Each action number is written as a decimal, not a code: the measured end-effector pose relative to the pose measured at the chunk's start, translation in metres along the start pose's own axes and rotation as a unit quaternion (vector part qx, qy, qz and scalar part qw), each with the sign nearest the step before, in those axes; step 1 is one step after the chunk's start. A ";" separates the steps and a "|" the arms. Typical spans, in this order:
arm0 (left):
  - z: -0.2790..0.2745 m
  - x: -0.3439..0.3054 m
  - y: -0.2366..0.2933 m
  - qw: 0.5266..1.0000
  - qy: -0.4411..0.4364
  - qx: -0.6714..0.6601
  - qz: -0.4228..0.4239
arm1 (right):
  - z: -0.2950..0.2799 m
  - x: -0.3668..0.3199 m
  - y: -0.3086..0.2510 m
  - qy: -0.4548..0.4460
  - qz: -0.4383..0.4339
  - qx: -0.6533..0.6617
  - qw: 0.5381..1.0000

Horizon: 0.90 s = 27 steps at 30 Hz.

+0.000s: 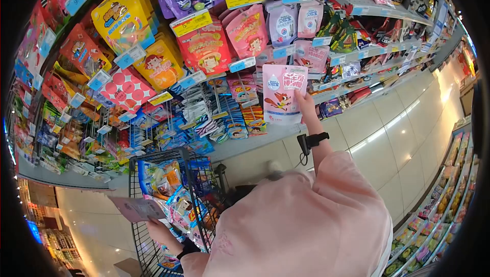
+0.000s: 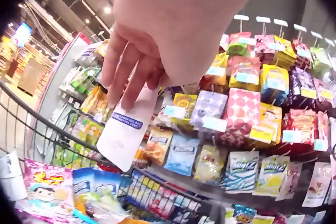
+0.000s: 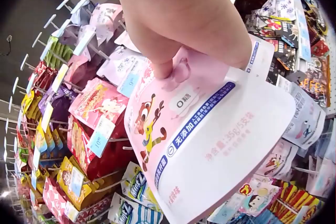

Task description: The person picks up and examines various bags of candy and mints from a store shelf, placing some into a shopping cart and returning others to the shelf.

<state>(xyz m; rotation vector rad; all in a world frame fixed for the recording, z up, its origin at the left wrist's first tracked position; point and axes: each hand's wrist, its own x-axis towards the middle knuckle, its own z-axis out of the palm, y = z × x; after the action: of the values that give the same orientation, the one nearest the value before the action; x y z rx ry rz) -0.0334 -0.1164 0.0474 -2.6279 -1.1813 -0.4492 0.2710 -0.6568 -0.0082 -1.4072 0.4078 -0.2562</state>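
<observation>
A pink and white pouch with a cartoon fox [image 1: 282, 95] is upright before the shelf, its right edge pinched by my right hand [image 1: 308, 107]. The right wrist view shows the thumb pressing on the front of this pouch [image 3: 210, 129]. My left hand [image 1: 164, 233] holds a flat pinkish packet [image 1: 137, 208] above the cart's left side. From the left wrist, the fingers of the left hand [image 2: 139, 58] curl round the packet [image 2: 125, 129], whose white lower end points down.
A black wire cart [image 1: 133, 185] holding several snack bags [image 1: 184, 205] stands at lower left. Hanging candy pouches [image 1: 204, 47] fill the rack ahead. Tiled floor [image 1: 377, 144] runs to the right, with another shelf [image 1: 439, 205] at far right.
</observation>
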 end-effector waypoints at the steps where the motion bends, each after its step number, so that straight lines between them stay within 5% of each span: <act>1: -0.009 -0.003 0.014 0.998 0.049 -0.032 0.000 | -0.001 0.005 -0.002 -0.002 0.002 0.002 1.000; 5: -0.029 -0.014 0.063 0.994 0.075 -0.083 -0.004 | 0.000 0.032 -0.017 -0.033 0.009 -0.066 0.997; 7: -0.034 -0.024 0.090 0.995 -0.007 -0.081 -0.065 | 0.000 0.043 -0.015 -0.050 0.010 -0.062 0.997; 9: -0.017 -0.031 0.103 0.981 0.043 -0.185 0.042 | -0.001 0.057 -0.007 -0.057 0.002 -0.031 0.998; 13: -0.047 -0.040 0.150 0.964 -0.017 -0.264 0.024 | 0.000 0.073 0.002 -0.062 -0.010 -0.028 0.998; 14: -0.055 -0.043 0.164 0.949 0.056 -0.303 0.061 | 0.000 0.077 0.006 -0.060 -0.007 -0.032 0.998; 18: -0.051 -0.049 0.173 0.957 -0.032 -0.283 0.059 | 0.000 0.096 0.029 -0.061 -0.025 -0.047 0.997; 27: -0.056 -0.075 0.203 0.947 -0.024 -0.311 0.075 | 0.001 0.108 0.027 -0.106 0.005 0.011 0.994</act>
<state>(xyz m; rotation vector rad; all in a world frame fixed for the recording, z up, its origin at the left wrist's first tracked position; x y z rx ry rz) 0.0622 -0.3185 0.0563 -3.2419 -0.9500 -0.8512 0.3673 -0.6958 -0.0481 -1.3944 0.2368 -0.1003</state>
